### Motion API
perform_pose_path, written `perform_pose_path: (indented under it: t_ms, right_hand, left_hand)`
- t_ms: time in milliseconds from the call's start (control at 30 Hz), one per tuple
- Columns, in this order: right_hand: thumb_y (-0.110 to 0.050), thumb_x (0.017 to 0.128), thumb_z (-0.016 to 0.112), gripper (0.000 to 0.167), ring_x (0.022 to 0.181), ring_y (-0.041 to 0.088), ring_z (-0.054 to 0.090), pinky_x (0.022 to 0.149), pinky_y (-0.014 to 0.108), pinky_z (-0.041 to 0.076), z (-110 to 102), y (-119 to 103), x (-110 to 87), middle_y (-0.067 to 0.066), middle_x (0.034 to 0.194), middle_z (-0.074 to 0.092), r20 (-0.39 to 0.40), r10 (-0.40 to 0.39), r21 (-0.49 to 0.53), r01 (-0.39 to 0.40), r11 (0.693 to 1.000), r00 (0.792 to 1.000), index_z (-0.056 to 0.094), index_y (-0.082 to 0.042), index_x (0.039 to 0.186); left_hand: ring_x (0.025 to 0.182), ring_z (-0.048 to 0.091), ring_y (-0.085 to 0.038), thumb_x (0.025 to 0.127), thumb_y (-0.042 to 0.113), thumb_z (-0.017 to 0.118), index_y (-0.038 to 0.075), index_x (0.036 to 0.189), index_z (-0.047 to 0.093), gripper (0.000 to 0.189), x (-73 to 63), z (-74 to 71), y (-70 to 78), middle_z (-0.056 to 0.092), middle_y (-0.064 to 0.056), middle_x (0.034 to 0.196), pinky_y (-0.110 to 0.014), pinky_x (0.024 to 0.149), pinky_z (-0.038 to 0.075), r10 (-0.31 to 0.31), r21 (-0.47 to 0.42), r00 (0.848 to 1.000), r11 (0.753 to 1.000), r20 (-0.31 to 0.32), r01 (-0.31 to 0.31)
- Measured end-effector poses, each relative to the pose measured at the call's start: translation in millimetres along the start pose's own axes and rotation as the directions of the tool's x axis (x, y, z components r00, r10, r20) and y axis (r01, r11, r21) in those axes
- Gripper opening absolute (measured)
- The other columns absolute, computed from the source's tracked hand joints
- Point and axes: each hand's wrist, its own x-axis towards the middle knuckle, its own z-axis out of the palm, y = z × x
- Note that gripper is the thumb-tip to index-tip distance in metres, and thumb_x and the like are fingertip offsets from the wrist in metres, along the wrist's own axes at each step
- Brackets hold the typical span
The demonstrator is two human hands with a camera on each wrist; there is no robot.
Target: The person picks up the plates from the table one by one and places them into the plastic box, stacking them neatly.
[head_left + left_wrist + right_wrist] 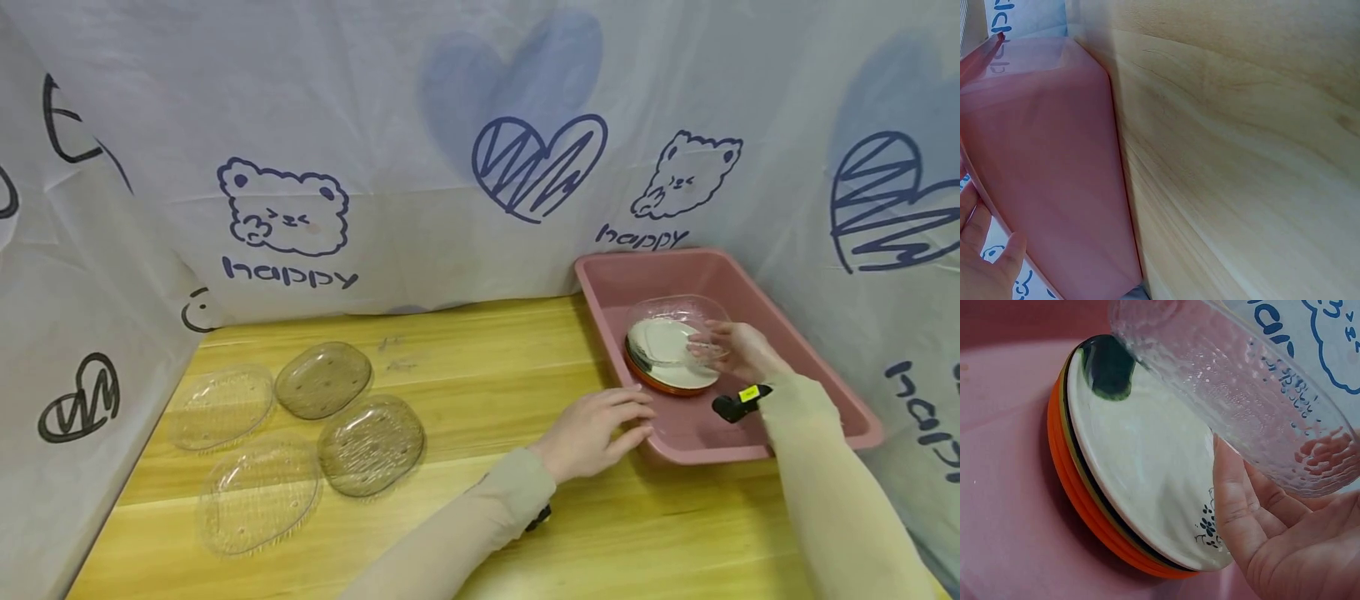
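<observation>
My right hand (742,350) grips the edge of a clear, dimpled dish (1229,381), tilted over a stack of plates in a pink basin (832,392). The top plate (1147,444) is cream with a dark green patch and small dark flowers near its rim. Beneath it show a dark edge and several orange plates (1079,494). At the basin's near left corner, my left hand (600,433) rests by the rim with its fingers loosely extended. The left wrist view shows its thumb (1013,253) against the rim; the other fingers are partly out of frame.
On the left of the wooden table (480,367) lie two clear oval dishes (258,492) and two smoky brown ones (371,446). A white cloth (405,242) with blue drawings hangs behind the table and along its sides. The basin stands close to it.
</observation>
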Motion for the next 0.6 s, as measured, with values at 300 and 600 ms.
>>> perform_pose_path:
  t_ms: [300, 600]
  right_hand:
    - [-0.021, 0.109, 0.022, 0.024, 0.085, 0.009, 0.073, 0.079, 0.025, 0.061, -0.5, 2.0, -0.5, -0.009, 0.090, 0.072, 0.018, -0.006, -0.002, 0.006, 1.000, 1.000, 0.032, -0.014, 0.130]
    - [-0.020, 0.108, 0.020, 0.061, 0.084, 0.008, 0.074, 0.081, 0.027, 0.063, 3.1, 2.3, 0.8, -0.011, 0.087, 0.069, -0.023, 0.000, -0.059, -0.001, 0.998, 1.000, -0.006, 0.007, 0.156]
  left_hand:
    - [0.144, 0.047, -0.012, 0.107, 0.035, 0.047, 0.018, 0.131, 0.066, 0.035, 0.5, 1.3, -1.3, 0.059, 0.001, 0.145, -0.020, 0.123, 0.030, 0.009, -0.016, 1.000, 1.000, -0.011, -0.009]
    - [0.144, 0.048, -0.013, 0.107, 0.034, 0.048, 0.017, 0.131, 0.067, 0.035, 0.9, 0.8, -1.8, 0.060, 0.001, 0.144, -0.019, 0.123, 0.030, 0.018, -0.022, 1.000, 1.000, -0.021, -0.018]
